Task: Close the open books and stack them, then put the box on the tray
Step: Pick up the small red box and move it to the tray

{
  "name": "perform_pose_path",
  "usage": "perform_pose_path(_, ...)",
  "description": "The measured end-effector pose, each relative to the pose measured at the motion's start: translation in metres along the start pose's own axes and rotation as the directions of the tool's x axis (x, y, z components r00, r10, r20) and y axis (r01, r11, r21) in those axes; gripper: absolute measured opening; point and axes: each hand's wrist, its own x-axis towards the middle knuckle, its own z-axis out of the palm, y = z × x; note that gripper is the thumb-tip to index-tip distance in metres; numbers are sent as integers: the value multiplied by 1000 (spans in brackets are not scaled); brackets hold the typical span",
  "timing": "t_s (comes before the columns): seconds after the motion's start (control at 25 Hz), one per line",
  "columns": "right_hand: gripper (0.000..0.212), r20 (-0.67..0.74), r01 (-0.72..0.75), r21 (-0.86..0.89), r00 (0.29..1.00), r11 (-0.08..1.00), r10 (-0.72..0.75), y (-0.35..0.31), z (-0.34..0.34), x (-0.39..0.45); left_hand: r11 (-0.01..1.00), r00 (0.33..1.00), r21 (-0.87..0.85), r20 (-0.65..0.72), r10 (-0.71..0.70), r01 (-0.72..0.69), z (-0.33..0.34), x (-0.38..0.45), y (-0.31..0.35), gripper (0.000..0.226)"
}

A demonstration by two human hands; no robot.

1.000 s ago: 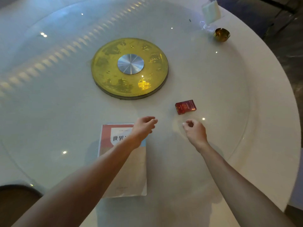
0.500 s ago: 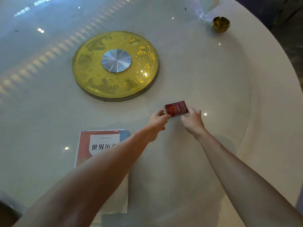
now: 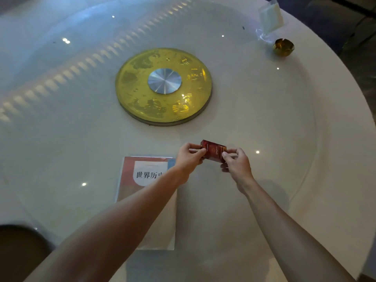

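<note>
From my feed, the big round white desk (image 3: 254, 200) fills nearly everything, its glossy top scattered with small bright ceiling-light reflections and a curved row of pale glints on the far left. Far off at the right edge I can make out a small golden bowl-shaped dish (image 3: 283, 47) with notches in its rim. Just beyond it stands a clear plastic packet (image 3: 270, 17) with something white inside; I cannot tell what it is. At the lower left corner, a dark rounded shape (image 3: 18, 253) sits beside the desk's edge, too dim to identify. Past the rim on the right, dark flooring (image 3: 362, 47) shows.
</note>
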Motion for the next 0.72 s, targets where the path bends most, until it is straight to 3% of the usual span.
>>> perform_pose_path(0.32, 21, 251, 78, 53, 964, 996, -89, -45, 101, -106, 981, 980, -141, -161, 113, -136, -156, -92, -16, 9)
perform_pose_path(0.56, 26, 550, 163, -61, 829, 985, -103, -39, 226, -200, 970, 914, -182, -398, 77, -162, -300, -174, -67, 3)
perform_pose_path(0.72, 20, 646, 157, -134, 763, 978, -33, -17, 309, -261, 975, 839, -178, -544, 12, -130, -384, -221, -112, 13)
